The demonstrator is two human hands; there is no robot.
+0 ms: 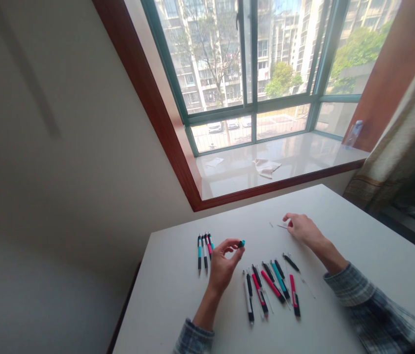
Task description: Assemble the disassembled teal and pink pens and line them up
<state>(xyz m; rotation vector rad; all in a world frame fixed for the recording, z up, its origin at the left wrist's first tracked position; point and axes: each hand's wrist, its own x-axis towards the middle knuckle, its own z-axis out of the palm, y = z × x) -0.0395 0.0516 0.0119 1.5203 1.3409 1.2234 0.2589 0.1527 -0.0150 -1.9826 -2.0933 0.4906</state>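
My left hand is closed in a pinch on a teal and black pen barrel, seen nearly end-on above the table. Over the far right part of the table, my right hand pinches one end of a thin pale pen refill. A tiny clear piece, perhaps a spring, lies just left of it. Between my forearms are spread several pen parts: a white barrel, red barrels, a teal barrel, black upper pieces and thin refills.
Several whole click pens stand in a row at the left of the white table. Beyond its far edge is a window sill with a crumpled cloth and a clear bottle. A curtain hangs at right.
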